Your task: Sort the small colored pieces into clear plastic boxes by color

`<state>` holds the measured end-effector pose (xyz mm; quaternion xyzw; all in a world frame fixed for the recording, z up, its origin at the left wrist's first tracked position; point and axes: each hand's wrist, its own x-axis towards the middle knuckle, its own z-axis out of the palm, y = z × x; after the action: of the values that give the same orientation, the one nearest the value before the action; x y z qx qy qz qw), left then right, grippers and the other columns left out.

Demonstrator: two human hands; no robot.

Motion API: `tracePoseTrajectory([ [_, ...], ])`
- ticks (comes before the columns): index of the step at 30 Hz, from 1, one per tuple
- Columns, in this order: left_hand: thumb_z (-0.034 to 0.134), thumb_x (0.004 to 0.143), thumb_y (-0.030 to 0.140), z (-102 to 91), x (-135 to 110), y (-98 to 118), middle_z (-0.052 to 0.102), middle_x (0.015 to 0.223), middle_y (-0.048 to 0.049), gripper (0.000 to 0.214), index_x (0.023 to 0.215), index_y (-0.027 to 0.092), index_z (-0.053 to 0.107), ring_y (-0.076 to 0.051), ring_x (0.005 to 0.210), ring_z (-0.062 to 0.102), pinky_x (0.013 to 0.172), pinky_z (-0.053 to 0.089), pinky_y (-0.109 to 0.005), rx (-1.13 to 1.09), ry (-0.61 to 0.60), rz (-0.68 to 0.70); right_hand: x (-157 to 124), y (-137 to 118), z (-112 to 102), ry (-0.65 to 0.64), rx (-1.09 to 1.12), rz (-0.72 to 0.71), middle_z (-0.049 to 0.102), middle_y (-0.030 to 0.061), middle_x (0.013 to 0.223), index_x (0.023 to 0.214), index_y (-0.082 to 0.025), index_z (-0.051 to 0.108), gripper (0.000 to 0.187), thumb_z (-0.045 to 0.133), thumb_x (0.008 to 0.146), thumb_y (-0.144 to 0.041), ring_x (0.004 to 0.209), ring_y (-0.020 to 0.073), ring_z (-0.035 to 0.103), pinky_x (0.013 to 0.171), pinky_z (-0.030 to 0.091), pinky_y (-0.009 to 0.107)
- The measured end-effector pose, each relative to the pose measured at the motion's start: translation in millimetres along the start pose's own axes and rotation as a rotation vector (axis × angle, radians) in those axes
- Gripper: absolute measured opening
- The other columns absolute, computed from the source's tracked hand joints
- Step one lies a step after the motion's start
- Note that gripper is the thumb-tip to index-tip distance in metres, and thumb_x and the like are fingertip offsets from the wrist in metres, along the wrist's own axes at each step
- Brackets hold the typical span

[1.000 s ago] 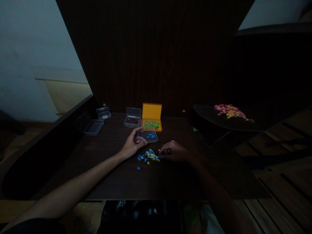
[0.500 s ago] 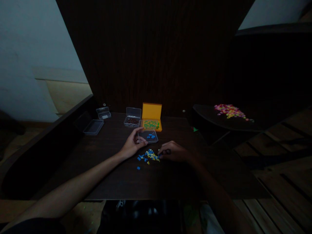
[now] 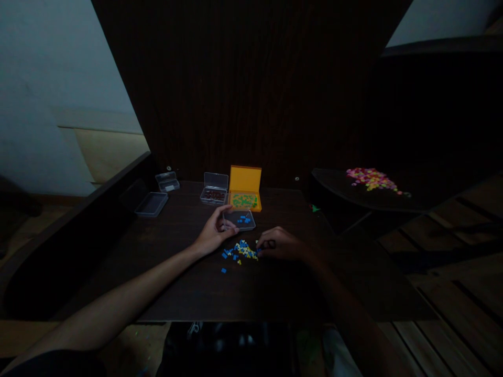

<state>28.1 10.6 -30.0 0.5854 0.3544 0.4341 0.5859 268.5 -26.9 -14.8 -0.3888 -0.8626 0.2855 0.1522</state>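
Note:
My left hand (image 3: 215, 231) grips the left side of a clear plastic box (image 3: 250, 227), thumb at the near edge and fingers around the far corner. Several small blue pieces (image 3: 242, 219) lie inside that box. In front of it a loose pile of small yellow, white and blue pieces (image 3: 245, 250) is spread on the dark table. My right hand (image 3: 278, 243) rests at the pile's right edge with thumb and forefinger pinched together, a bit of blue showing at the fingertips. One blue piece (image 3: 223, 270) lies apart, nearer to me.
Behind the box stand an open yellow case (image 3: 245, 179) with green pieces and a clear lidded box (image 3: 215, 196) of dark brown pieces. Two more clear boxes, a larger one (image 3: 151, 204) and a smaller (image 3: 167, 181), sit left. Pink and yellow pieces (image 3: 371, 179) are heaped on the right-hand shelf.
Almost nothing differs. My left hand keeps its grip on the clear box, and my right hand stays pinched at the pile's edge; the whole view has shifted very slightly.

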Motion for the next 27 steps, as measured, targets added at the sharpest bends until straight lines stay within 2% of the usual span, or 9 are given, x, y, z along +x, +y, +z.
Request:
tracePoseTrajectory([
  [18, 0.075, 0.065, 0.021, -0.7, 0.2, 0.0, 0.062, 0.075, 0.0019, 0.076, 0.130, 0.016, 0.037, -0.012, 0.073, 0.063, 0.074, 0.048, -0.027, 0.011, -0.004, -0.008, 0.7, 5.9, 1.9, 0.034, -0.024, 0.051, 0.064, 0.0024, 0.077, 0.090, -0.015, 0.070, 0.023, 0.068, 0.079, -0.035, 0.064, 0.0113, 0.055, 0.059, 0.040, 0.022],
  [27, 0.075, 0.064, 0.020, -0.5, 0.0, -1.2, 0.062, 0.087, 0.0002, 0.073, 0.127, 0.019, 0.039, -0.011, 0.074, 0.062, 0.074, 0.048, -0.027, -0.007, 0.006, -0.001, 0.0, 4.8, 0.8, 0.043, -0.032, 0.026, 0.065, 0.0024, 0.076, 0.084, -0.016, 0.071, 0.017, 0.066, 0.081, -0.032, 0.064, 0.0108, 0.055, 0.059, 0.040, 0.021],
])
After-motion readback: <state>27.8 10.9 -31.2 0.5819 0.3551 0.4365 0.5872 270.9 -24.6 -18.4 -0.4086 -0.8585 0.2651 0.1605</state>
